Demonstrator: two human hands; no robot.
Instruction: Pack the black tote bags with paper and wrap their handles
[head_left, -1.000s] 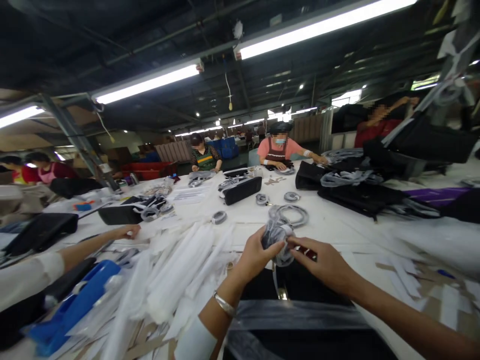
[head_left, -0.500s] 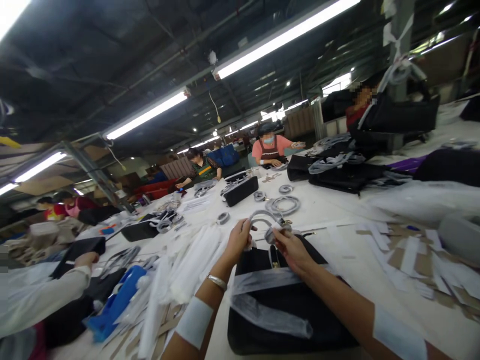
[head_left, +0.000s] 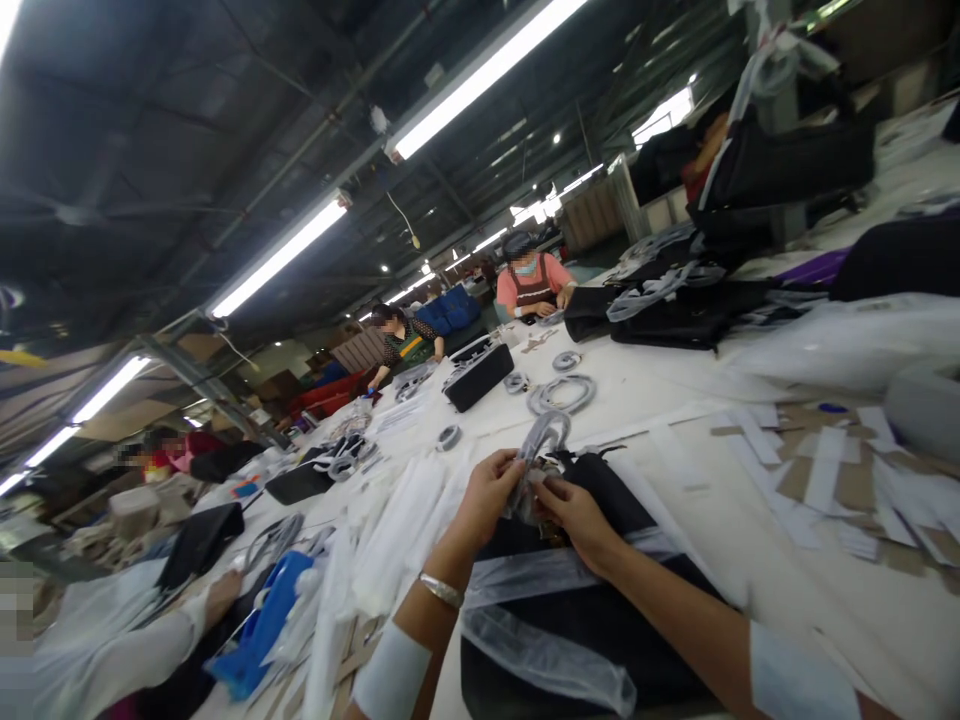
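- Since the earlier frame, the left hand (head_left: 487,492) and right hand (head_left: 583,515) have drawn closer together; the co-worker in a pink top and brown apron (head_left: 535,287) has brought an outstretched arm back in.
- Left hand: fingers pinched on the looped grey strap in clear plastic wrap (head_left: 551,430).
- Right hand: thumb and fingers narrowed on the near end of the same strap; the exact part gripped appears partly hidden and blurred.
- Strap position: above the upper part of the large black bag with clear film across it (head_left: 577,615), which lies on the white counter (head_left: 652,385).
- Beyond the strap: a large grey wrapped coil (head_left: 536,397).
- Left of the bag: long white translucent plastic sheets (head_left: 394,525).
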